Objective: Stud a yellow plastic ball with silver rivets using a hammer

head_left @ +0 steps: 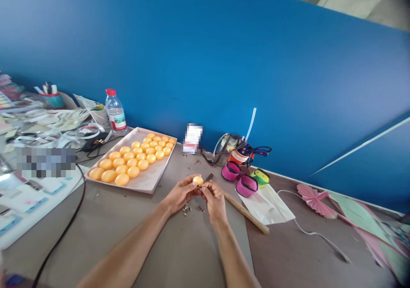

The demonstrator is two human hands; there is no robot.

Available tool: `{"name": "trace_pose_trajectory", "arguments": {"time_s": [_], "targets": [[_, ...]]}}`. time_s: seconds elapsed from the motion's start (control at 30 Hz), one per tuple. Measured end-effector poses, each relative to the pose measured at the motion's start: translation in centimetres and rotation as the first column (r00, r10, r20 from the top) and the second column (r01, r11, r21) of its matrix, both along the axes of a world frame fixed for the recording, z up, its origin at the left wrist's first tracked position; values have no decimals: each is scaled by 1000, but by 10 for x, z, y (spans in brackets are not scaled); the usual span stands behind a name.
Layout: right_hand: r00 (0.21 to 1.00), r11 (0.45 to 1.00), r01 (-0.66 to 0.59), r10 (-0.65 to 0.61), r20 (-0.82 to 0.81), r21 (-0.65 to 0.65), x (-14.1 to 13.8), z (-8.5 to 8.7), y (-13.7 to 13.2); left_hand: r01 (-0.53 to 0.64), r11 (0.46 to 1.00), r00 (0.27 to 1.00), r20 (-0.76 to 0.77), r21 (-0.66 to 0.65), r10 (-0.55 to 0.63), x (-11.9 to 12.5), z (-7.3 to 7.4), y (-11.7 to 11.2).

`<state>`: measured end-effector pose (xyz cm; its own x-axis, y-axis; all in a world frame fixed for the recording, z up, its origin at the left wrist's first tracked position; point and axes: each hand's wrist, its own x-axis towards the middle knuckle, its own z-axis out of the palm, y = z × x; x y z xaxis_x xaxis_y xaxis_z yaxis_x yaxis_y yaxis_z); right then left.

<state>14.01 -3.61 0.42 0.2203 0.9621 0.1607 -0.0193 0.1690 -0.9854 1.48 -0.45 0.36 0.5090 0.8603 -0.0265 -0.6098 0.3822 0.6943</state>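
An orange ping-pong ball [197,180] is held up by the fingertips of my left hand [180,194], just above the table. Close against its lower right side, my right hand [214,200] pinches something too small to make out. Small metal bits [186,210] lie in a little pile under my hands, with a few darker bits [201,209] beside them. Behind my right hand lies a hammer, its wooden handle [246,213] slanting to the lower right. To the left, a shallow white tray [150,184] holds several rows of similar orange balls [133,171].
A water bottle [115,115] stands behind the tray against the blue partition [205,57]. Pink wristbands [247,186], a yellow-green one [261,177] and white paper [272,207] lie right of the hammer. A dark cable [77,213] and white strips [48,121] lie left.
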Motion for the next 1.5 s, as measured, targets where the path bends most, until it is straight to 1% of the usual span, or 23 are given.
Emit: {"name": "trace_pose_trajectory", "arguments": {"time_s": [0.1,0.23,0.43,0.63,0.77,0.83,0.97,1.0,1.07,1.1,1.13,1.2,1.3,1.37,1.43,1.5], "targets": [[999,1000,19,-18,32,-20,-1,2,-1,-9,1000,1000,-15,22,9,1,-2,1],[999,999,0,2,48,-43,1,3,-1,-26,996,998,-60,82,31,2,-5,0],[1000,995,-25,26,16,-92,2,4,-2,-50,983,984,-159,177,79,2,-7,-3],[997,991,-70,66,-38,-112,2,2,-3,-36,970,963,-250,241,98,1,-1,-5],[998,992,-44,38,-59,-115,-1,1,-3,-23,963,951,-290,269,104,2,3,-6],[996,992,-46,37,-81,-119,-2,0,-2,-13,965,951,-294,260,92,3,2,-7],[997,995,-29,22,-71,-100,0,-2,1,-24,985,965,-253,173,68,4,-2,-5],[999,996,-3,-1,-44,-92,2,-2,2,-41,988,968,-238,149,76,4,-3,-3],[994,994,86,-80,76,-68,9,-5,4,-91,990,969,-219,111,114,2,-4,-1],[977,989,141,-131,169,-47,13,-7,5,-121,988,966,-218,96,139,0,-4,1],[944,979,202,-194,268,-1,17,-10,6,-151,985,962,-219,81,165,-1,-3,2],[882,971,225,-240,405,84,23,-17,7,-205,977,954,-210,63,213,-4,-1,4],[803,986,118,-166,572,122,24,-25,8,-244,968,949,-194,50,249,-5,3,4],[729,992,42,-113,675,120,20,-28,7,-250,967,948,-194,43,253,-4,4,4],[647,994,5,-85,758,107,16,-28,7,-253,967,948,-191,35,255,-3,3,3],[583,996,0,-77,809,95,12,-26,7,-250,968,951,-182,27,251,-3,2,3]]}}
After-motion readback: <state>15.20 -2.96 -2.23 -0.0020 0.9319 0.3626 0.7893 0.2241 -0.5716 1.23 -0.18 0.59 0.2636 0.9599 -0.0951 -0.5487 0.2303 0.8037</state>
